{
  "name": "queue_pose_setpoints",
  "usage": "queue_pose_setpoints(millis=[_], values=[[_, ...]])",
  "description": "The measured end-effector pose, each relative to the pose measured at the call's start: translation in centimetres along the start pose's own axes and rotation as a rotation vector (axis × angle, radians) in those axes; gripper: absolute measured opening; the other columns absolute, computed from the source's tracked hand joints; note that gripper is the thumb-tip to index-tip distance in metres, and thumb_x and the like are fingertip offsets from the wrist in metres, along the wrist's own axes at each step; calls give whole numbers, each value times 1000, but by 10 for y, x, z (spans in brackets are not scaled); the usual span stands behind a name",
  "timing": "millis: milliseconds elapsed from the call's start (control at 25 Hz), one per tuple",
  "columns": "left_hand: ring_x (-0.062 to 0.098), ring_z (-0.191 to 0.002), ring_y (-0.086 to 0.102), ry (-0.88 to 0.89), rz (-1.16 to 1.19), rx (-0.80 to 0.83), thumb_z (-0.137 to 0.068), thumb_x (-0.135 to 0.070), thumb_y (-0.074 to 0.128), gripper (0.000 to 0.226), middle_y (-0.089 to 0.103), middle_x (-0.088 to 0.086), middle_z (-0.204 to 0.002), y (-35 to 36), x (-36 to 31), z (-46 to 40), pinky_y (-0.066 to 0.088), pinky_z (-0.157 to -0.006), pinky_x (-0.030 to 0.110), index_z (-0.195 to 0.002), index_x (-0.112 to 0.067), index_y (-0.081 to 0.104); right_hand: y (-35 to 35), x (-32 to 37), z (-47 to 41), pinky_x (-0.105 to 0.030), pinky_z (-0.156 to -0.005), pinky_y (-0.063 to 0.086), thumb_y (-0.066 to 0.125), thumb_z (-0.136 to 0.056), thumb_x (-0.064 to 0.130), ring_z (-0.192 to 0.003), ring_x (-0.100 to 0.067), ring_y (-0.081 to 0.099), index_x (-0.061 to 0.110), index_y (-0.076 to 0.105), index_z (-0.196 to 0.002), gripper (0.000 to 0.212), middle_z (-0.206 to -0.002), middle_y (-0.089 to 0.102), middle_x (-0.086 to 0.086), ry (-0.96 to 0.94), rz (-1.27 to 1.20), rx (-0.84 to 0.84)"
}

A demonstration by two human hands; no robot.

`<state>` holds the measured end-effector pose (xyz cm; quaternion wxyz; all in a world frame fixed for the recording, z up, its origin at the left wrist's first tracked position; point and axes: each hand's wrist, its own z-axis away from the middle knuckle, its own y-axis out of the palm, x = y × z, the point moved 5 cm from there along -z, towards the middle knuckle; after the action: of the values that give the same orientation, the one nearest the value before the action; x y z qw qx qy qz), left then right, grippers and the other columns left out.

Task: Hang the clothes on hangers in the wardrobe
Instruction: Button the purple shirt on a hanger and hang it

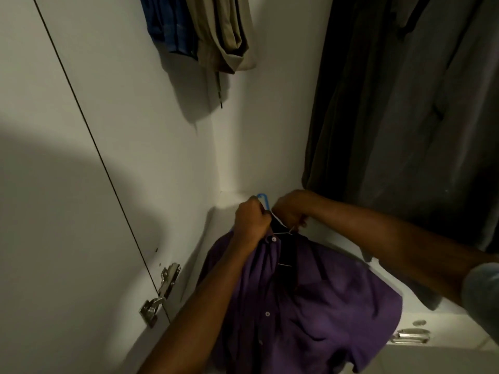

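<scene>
We look down into a white wardrobe (243, 147) where both of our hands meet at the neck of a purple shirt (302, 300). Our left hand (251, 220) is curled tight around the collar on its side, together with the blue hanger (262, 198) whose hook pokes up just above the knuckles. Our right hand (290, 209) pinches the opposite side of the collar, fingers bent around the fabric. The shirt hangs below the hands, buttoned front toward us, its body draping down over the wardrobe's lower edge. To the right, dark garments (399, 117) hang close beside our right forearm. Higher up on the left, a blue garment (168, 25) and beige trousers (224, 33) hang side by side. A metal hinge (160, 292) sits on the open door (54, 184) at lower left, and a drawer handle (410, 336) shows at lower right.
</scene>
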<state>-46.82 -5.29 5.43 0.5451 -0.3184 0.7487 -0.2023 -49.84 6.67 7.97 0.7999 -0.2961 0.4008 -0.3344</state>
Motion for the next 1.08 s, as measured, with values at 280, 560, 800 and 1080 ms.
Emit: queue_pose_setpoints(millis=[280,560,800,1080], values=[[24,-76,70,-225,357,-46,-88,-30,74,17,74,13,-85,27,59,38,58,-76,38,-87,-18,63,2,11,-47,-35,-61,58,70,-81,4,-79,-31,74,-2,66,-82,8,-90,75,-22,-45,-362,-290],[9,-59,62,-39,245,-195,-80,-40,75,22,63,-7,-64,29,77,91,52,-57,32,-78,-25,59,61,-8,-16,-34,-72,58,73,-73,18,-89,-32,74,5,77,-86,19,-90,76,-16,234,-951,-618],[4,-64,69,158,122,6,-79,-39,82,17,76,-7,-75,55,65,89,57,-59,33,-86,-23,82,160,44,46,-25,-44,47,73,-88,26,-42,-22,64,3,72,-58,38,-56,70,-11,374,-1590,-317],[20,-84,73,-32,-231,-8,-84,-50,77,22,77,-3,-89,71,50,96,53,-63,31,-96,-32,81,199,62,59,-33,-52,60,88,-70,37,-53,-20,73,7,73,-62,35,-57,72,-6,636,-1714,-332]])
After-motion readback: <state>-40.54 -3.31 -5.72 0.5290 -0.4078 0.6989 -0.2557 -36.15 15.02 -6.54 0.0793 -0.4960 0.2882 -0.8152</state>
